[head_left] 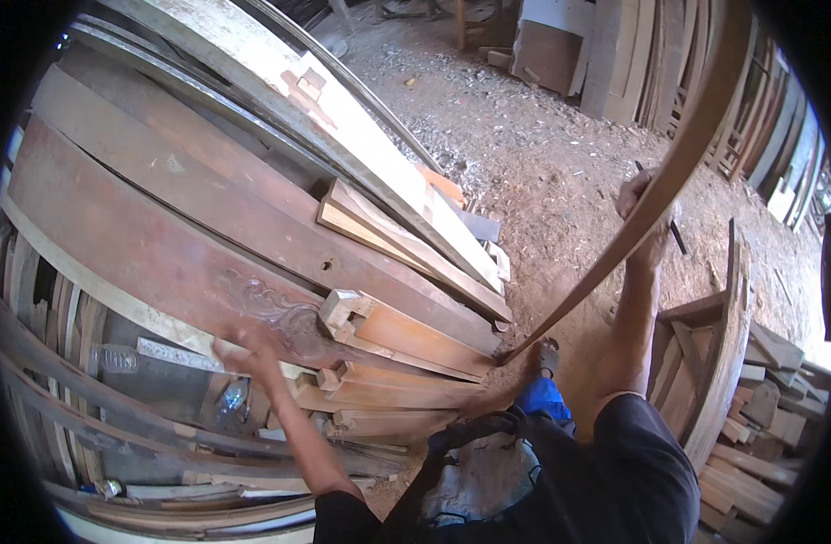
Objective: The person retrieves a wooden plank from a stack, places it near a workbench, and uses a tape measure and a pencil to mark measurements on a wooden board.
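My right hand [631, 194] is wrapped round a long, narrow wooden board [656, 195], which stands tilted with its lower end near my feet. A thin dark stick [678, 238], perhaps a pencil or pen, sticks out at the same hand; the board hides its middle. My left hand [255, 354] is smeared by motion and its fingers do not show clearly. It is over or near a wide reddish-brown plank [153, 231] with a carved scroll pattern [269, 304]. Just right of that hand lie notched wooden pieces [406, 335], with their narrow ends toward me.
A pale beam [343, 145] lies across the stacked planks. Boards lean along the far right [628, 63]. Offcuts [751, 471] fill a wooden frame [724, 363] by my right side. Clear plastic bottles [232, 399] lie at the left. Shavings cover the floor [542, 163].
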The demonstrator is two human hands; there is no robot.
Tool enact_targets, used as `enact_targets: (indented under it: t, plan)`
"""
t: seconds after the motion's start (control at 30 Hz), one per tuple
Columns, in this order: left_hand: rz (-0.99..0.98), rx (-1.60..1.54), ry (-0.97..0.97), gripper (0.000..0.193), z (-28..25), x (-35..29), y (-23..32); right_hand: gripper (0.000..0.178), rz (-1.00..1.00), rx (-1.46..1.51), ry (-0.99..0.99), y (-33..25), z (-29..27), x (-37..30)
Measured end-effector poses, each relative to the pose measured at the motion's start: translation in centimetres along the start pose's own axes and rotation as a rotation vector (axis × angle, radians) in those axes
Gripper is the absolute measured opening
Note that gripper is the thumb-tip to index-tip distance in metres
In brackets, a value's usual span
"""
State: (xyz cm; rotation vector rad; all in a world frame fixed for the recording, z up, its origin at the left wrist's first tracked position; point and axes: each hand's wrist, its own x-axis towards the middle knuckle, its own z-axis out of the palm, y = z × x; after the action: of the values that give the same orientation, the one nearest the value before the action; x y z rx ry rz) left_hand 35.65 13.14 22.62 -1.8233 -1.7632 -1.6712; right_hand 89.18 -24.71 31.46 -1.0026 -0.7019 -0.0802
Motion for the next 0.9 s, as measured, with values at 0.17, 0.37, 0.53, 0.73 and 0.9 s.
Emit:
enact_targets:
  t: [0.17, 0.37, 0.53, 0.73, 0.9]
  plan:
    - [0.595, 0.107, -0.318, 0.072, 3.8, -3.3, 14.2, 0.056, 0.060, -0.282, 0.133, 3.0, 0.8, 4.4]
    - [0.377, 0.372, -0.623, 0.084, 12.9, -3.3, 15.2, 0.051, 0.193, -0.252, 0.118, 7.6, -3.4, 9.4]
    - [0.151, 0.670, -0.744, 0.092, 17.0, -6.5, 23.2, 0.038, 0.138, 0.091, 0.120, 10.8, -9.3, 13.3]
    - [-0.021, 0.903, -1.066, 0.082, 21.5, -9.0, 24.6, 0.027, 0.174, -0.034, 0.123, 15.2, -17.4, 15.0]
    - [0.021, 0.612, -1.124, 0.079, 22.1, -11.9, 16.5, 0.025, 0.516, 1.112, -0.010, 20.6, -22.3, 13.6]
